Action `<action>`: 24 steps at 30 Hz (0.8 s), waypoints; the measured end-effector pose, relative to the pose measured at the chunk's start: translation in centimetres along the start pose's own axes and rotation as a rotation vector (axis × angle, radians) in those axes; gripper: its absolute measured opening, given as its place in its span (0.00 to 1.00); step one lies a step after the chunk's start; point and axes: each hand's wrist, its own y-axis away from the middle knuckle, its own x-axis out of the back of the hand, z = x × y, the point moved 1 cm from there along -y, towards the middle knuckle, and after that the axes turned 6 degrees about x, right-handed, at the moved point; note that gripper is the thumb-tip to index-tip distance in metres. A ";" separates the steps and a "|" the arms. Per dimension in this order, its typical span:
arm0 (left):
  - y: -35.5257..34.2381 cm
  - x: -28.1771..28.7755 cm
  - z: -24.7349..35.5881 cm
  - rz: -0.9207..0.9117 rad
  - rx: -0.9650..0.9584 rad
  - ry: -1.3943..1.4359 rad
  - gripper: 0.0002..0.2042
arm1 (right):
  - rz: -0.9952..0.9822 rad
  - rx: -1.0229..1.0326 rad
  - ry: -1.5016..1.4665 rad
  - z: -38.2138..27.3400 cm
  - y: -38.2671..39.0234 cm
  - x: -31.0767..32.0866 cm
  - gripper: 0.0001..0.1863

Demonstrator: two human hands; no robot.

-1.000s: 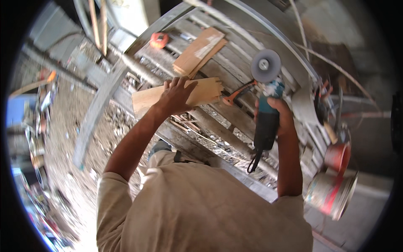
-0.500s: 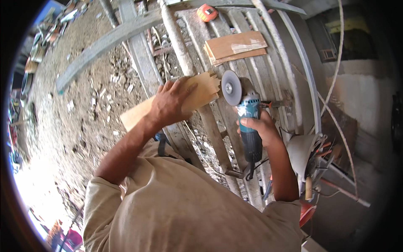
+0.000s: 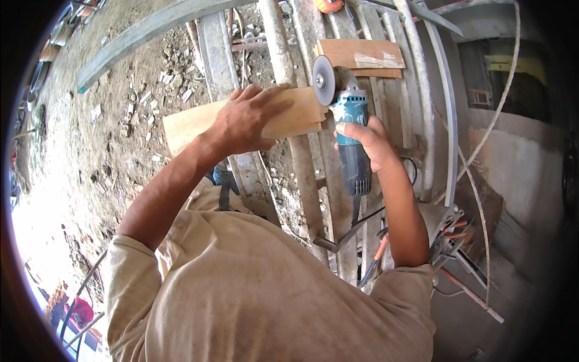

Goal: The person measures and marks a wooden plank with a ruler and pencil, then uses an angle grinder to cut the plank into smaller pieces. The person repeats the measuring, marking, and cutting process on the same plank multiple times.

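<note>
My left hand point(image 3: 246, 120) lies across a pale wooden board point(image 3: 196, 120), holding it with thumb at the near edge and fingers spread over the top. The board's right end point(image 3: 319, 114) is jagged. My right hand point(image 3: 369, 140) is wrapped round the body of a teal and black angle grinder point(image 3: 353, 148). Its round grey disc point(image 3: 323, 81) stands upright at the board's jagged right end; whether it touches the wood I cannot tell. Under the board run the bars of a slatted bench point(image 3: 304, 175).
Reddish-brown board pieces point(image 3: 362, 55) lie on the slats beyond the grinder. An orange tape measure point(image 3: 329, 5) sits at the far edge. The grinder's cord point(image 3: 356, 211) trails toward me. A long grey metal bar point(image 3: 151, 36) crosses at far left, over rubble-strewn ground point(image 3: 142, 102).
The grinder has moved away from me and slightly left, its disc now at the board's end. My left hand and the board have shifted a little, the board lying more level.
</note>
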 end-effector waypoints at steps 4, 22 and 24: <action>0.1 -0.5 -0.1 0.015 0.002 -0.012 0.39 | -0.002 -0.011 0.031 -0.2 -0.5 -0.1 0.21; 0.5 -1.3 0.1 0.022 0.062 -0.019 0.41 | -0.004 -0.038 0.086 -0.4 -0.5 0.1 0.22; 0.6 -1.3 0.2 0.009 0.072 -0.016 0.41 | 0.003 -0.037 0.097 -0.5 -0.3 0.0 0.21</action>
